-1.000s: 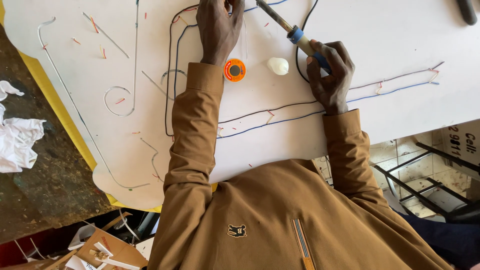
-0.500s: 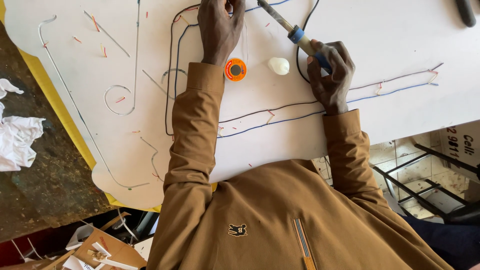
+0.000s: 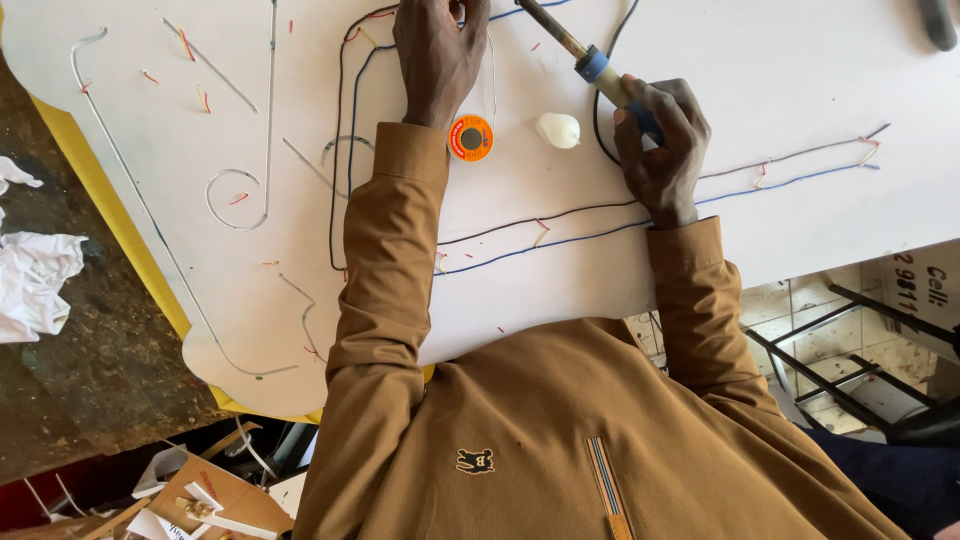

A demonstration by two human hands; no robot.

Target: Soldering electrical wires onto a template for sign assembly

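White board (image 3: 700,60) on the bench is strewn with wires; a soldering iron (image 3: 590,62) is gripped in the right hand (image 3: 660,140), wire pinched under the left hand (image 3: 438,55), an orange solder spool (image 3: 471,138) close by.

My sleeves and shirt (image 3: 560,420) are plain tan-brown, with a small dark emblem on the chest and a thin striped strip beside it. The board (image 3: 700,60) under my hands is white, edged in yellow along its left side. Black wire (image 3: 340,150) and blue wire (image 3: 560,245) run across it, flecked with red and orange scraps. The solder spool (image 3: 471,138) is orange with a dark centre. The soldering iron (image 3: 610,82) has a blue collar. The small lump (image 3: 558,130) is white. The tabletop (image 3: 90,380) is mottled dark brown, with white crumpled cloth (image 3: 35,280) at its left edge.
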